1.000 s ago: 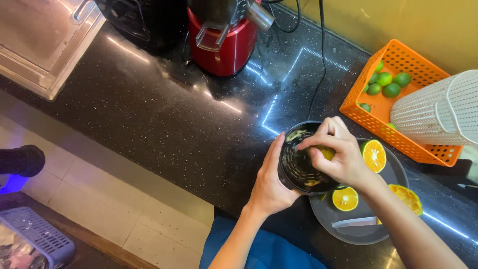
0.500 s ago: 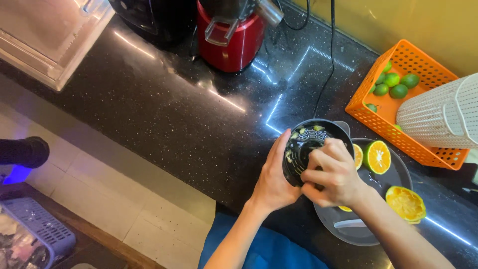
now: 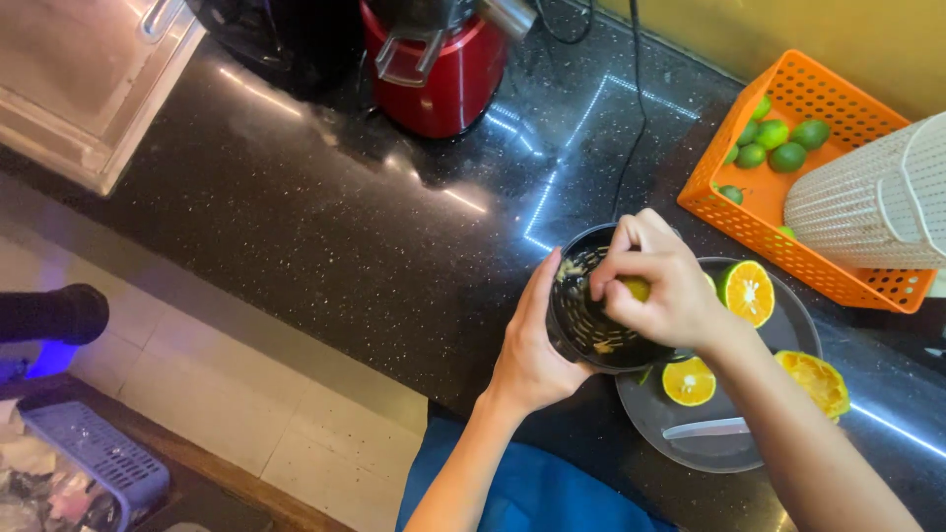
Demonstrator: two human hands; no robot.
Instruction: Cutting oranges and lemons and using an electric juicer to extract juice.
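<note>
With the left hand [image 3: 532,350] wrapped around the black juicer cup [image 3: 596,315] at the near counter edge and the right hand [image 3: 655,286] pinching a citrus half [image 3: 636,288] onto it, hard pressing could tip the cup off toward the floor

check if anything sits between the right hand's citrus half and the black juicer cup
Nothing visible does. The right hand presses the green-skinned citrus half straight into the round black juicer cup, with only pulp bits inside it. The left hand has its grip on the cup's outer wall, clear of the opening.
</note>
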